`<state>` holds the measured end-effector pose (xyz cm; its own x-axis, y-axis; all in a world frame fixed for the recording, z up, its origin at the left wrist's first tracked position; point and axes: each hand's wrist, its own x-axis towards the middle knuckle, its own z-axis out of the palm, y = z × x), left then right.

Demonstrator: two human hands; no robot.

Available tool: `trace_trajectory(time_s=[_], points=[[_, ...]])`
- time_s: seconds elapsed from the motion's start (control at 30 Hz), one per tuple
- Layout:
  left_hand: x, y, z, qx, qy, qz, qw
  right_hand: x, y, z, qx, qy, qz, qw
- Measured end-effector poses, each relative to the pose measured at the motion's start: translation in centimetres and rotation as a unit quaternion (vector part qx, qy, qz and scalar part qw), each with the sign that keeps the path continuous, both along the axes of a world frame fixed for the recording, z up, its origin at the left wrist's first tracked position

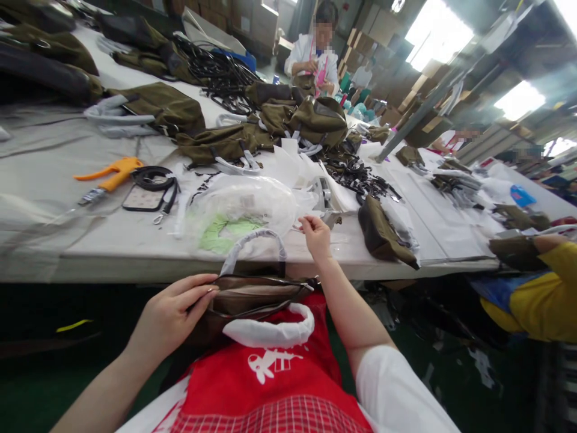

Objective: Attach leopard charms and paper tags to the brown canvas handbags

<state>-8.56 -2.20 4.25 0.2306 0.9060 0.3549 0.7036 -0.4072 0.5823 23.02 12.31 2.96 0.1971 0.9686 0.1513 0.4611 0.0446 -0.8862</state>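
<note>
An unzipped handbag (256,296) rests against my body at the table's front edge, its brown lining showing. Both of its handles are wrapped, one in grey (256,236) and one in white (274,332). At the bag's left end, my left hand (180,304) pinches the rim with thumb and fingers. My right hand (316,236) is raised past the bag's right end, over the table edge, with fingertips pressed together. Whatever sits between those fingertips is too small to make out. Just beyond lies a clear plastic bag (252,201) with something light green inside.
An orange air gun (115,175), a coiled black strap (155,179) and a phone-like slab (143,199) lie at left. Olive bags (220,141) and black straps (216,66) fill the back. A small olive bag (383,231) lies at right. Co-workers (315,60) are across and at right.
</note>
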Motion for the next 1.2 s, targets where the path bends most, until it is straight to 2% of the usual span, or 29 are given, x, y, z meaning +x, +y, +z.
trace_trajectory(time_s=[0.1,0.2,0.27,0.37,0.43,0.53,0.6,0.67,0.73,0.77,0.83,0.93,1.0,1.1,1.2], points=[[0.3,-0.3,0.5,0.065,0.057,0.023,0.996,-0.5,2.7,2.6,0.028,0.097,-0.009,0.995],[0.5,-0.5,0.9,0.091,0.068,0.013,0.993,-0.2,4.3,4.3,0.071,0.084,-0.006,0.994],[0.5,-0.6,1.0,0.091,0.052,0.011,0.994,0.1,4.8,4.6,0.037,0.021,0.040,0.998],[0.4,-0.6,0.7,0.079,0.030,0.016,0.996,0.2,4.8,4.0,-0.079,-0.060,0.146,0.984],[0.5,-0.5,0.6,0.073,0.022,0.016,0.997,0.0,4.6,3.5,-0.071,-0.050,0.159,0.983],[0.5,-0.4,0.5,0.071,0.021,0.011,0.997,-0.6,4.0,3.7,-0.052,-0.052,0.178,0.981],[0.6,-0.5,0.5,0.072,0.028,0.012,0.997,-1.1,3.2,4.7,-0.038,-0.081,0.181,0.979],[0.6,-0.6,0.5,0.072,0.039,0.021,0.996,-1.7,1.9,6.4,0.046,-0.094,0.136,0.985],[0.8,-0.8,0.5,0.058,0.036,0.039,0.997,-2.8,0.0,8.1,0.128,-0.120,0.112,0.978],[0.9,-0.9,0.5,0.042,0.022,0.050,0.998,-3.6,-1.1,8.7,0.142,-0.152,0.131,0.969],[1.0,-0.9,0.6,-0.015,-0.030,0.075,0.997,-5.4,-3.4,9.3,0.130,-0.224,0.216,0.941],[1.0,-0.5,0.8,-0.115,-0.125,0.104,0.980,-8.4,-6.4,8.2,0.037,-0.251,0.353,0.901],[0.8,-0.1,0.8,-0.157,-0.163,0.113,0.967,-10.2,-8.0,6.9,-0.041,-0.216,0.402,0.889],[0.4,0.1,0.8,-0.179,-0.178,0.113,0.961,-11.9,-9.6,5.2,-0.142,-0.137,0.428,0.882],[0.2,0.0,0.9,-0.187,-0.177,0.108,0.960,-12.7,-10.1,4.3,-0.193,-0.096,0.422,0.881]])
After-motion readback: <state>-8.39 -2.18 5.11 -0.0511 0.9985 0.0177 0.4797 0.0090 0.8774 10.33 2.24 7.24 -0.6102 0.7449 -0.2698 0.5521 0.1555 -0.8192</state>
